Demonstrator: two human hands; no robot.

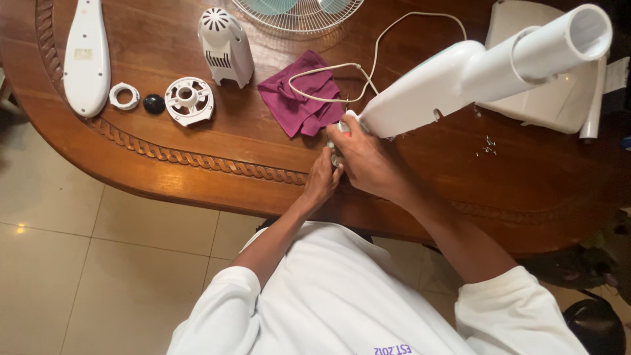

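R hand [368, 158] grips low end of white fan stand [460, 75], tilted over bench [164, 141] | L hand [323, 179] pinched at same end, contents unclear | risk: stand slips, snags cord [374, 62]; loose screws [486, 146] roll off edge

One label seen: a small rectangular sticker [83, 54], pale cream with a faint yellowish tint, stuck flat on the upper half of a long white oval housing panel [86, 56] that lies at the far left of the wooden surface [164, 141]. Sticker's long side runs across the panel's width; print on it too small to make out. One other printed mark: short purple lettering [393, 350] on the white shirt, at the bottom edge of view. No packages, no signs, no screens anywhere in sight.
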